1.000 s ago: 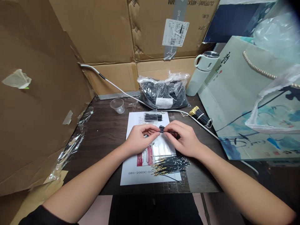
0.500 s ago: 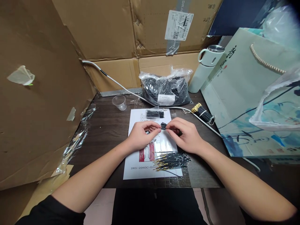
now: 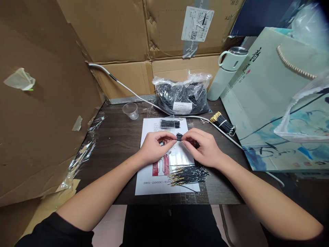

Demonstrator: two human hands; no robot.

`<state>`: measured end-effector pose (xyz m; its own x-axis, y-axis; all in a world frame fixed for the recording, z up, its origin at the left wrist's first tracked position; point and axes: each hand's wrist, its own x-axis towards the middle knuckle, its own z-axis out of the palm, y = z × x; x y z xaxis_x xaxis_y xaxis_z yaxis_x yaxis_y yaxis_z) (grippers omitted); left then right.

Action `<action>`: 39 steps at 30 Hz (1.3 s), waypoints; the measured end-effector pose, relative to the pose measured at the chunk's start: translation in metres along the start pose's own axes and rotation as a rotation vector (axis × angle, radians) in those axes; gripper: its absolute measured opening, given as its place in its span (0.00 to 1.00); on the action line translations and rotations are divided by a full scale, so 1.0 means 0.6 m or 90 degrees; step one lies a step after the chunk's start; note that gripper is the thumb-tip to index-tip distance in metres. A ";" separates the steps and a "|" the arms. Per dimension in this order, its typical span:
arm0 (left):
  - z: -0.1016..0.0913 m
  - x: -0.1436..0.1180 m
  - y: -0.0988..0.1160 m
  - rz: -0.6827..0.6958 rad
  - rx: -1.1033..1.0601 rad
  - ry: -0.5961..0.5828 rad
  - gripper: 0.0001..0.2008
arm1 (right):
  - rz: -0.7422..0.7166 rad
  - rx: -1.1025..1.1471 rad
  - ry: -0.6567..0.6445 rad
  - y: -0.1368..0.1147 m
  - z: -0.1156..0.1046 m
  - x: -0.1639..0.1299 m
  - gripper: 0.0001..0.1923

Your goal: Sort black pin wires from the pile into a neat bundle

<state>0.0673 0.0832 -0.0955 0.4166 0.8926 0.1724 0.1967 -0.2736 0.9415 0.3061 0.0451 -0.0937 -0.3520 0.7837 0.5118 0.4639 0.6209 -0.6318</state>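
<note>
My left hand (image 3: 158, 146) is closed in a pinch over a white printed sheet (image 3: 145, 171); what its fingertips hold is too small to make out. Facing it, my right hand (image 3: 205, 145) pinches a thin black wire (image 3: 189, 141), with the two sets of fingertips almost touching. Between and just behind them lies a small heap of short black pieces (image 3: 179, 136). Nearer to me, a loose pile of black wires (image 3: 190, 175) with gold-coloured and silvery ends rests on the sheet. Beyond my hands, a clear box (image 3: 170, 123) holds thin black pieces.
A clear bag of black pieces (image 3: 181, 97) stands against the cardboard, with a white cable (image 3: 128, 92) running past it. At right are a tied wire bundle (image 3: 223, 123), a pale flask (image 3: 226, 72) and a paper bag (image 3: 267, 103). A clear cup (image 3: 130, 111) sits at left.
The whole view has shifted slightly. My hands keep nearly the same pinched pose, fingertips close together, and the wire stays in my right hand.
</note>
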 end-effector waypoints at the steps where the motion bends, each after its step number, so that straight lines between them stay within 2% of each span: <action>1: 0.000 0.000 0.000 0.001 0.002 0.004 0.06 | 0.001 -0.001 0.001 0.000 -0.001 0.001 0.05; 11: -0.001 -0.001 -0.004 -0.003 0.009 0.018 0.07 | 0.010 -0.001 0.000 -0.002 0.000 0.000 0.04; 39: 0.001 -0.002 0.002 0.010 0.032 -0.017 0.07 | 0.013 0.011 -0.011 -0.003 0.001 0.002 0.05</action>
<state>0.0678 0.0817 -0.0947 0.4434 0.8782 0.1792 0.2331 -0.3060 0.9230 0.3043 0.0447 -0.0925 -0.3572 0.7961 0.4885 0.4570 0.6050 -0.6520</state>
